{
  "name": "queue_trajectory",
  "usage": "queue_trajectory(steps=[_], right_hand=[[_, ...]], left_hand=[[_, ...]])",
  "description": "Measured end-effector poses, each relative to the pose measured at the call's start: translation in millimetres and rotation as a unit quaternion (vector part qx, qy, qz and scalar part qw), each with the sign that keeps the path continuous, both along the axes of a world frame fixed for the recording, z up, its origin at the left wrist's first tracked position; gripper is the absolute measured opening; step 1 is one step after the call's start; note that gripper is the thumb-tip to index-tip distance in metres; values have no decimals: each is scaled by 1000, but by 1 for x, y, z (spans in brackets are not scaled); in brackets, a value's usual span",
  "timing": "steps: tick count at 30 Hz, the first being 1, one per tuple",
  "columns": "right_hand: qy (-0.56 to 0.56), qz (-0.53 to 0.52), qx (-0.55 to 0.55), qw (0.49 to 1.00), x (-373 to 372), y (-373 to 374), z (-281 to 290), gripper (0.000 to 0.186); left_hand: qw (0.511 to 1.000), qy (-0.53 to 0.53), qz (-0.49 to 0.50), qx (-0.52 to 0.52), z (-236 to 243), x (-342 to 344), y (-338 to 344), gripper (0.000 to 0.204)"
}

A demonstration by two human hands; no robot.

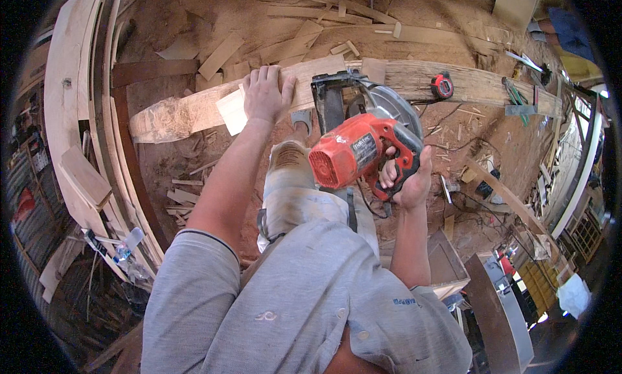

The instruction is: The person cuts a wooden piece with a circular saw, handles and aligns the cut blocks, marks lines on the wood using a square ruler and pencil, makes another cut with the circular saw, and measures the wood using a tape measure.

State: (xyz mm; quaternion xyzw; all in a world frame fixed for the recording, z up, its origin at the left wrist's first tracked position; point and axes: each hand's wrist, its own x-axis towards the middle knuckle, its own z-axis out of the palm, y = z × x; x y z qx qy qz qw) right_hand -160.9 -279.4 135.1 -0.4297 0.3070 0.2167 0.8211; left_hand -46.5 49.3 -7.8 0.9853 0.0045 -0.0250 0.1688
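Observation:
A red circular saw (346, 150) with a black base and grey blade guard rests over a thin light board (317, 69). My right hand (407, 179) is wrapped round its black and red rear handle. The board lies on a long rough wooden beam (175, 118) that runs across in front of me. My left hand (264, 95) presses flat on the board, left of the saw, with fingers stretched forward. Under that wrist, a pale flat square piece (232, 111) overhangs the beam's near edge. The saw hides the blade and where it meets the wood.
A red and black tape measure (442, 86) sits on the beam to the right, before some green-handled tools (516, 94). Long planks (71, 69) are stacked at the left. Offcuts (221, 55) litter the dirt floor beyond. A dark cord (479, 205) trails at the right.

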Motion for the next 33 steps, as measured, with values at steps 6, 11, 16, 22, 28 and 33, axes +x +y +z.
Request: queue_trajectory(steps=[6,11,16,22,28,33], right_hand=[[-18,-18,-22,999,9,8,-3,85],[-7,-11,23,1000,17,2,-5,85],[-3,-8,15,1000,24,2,-3,85],[-10,16,-17,1000,22,-2,-4,86],[-2,9,-2,1000,21,-3,-5,85],[-12,-3,14,1000,21,-4,-6,83]], left_hand=[[1000,-5,-12,7,2,-1,2,54],[1000,-2,-6,-26,5,0,4,46],[998,18,44,-45,7,6,-2,42],[996,74,50,-18,10,14,-6,39],[997,-72,20,-4,-7,9,-4,40],[1000,22,17,1,0,11,-5,39]])
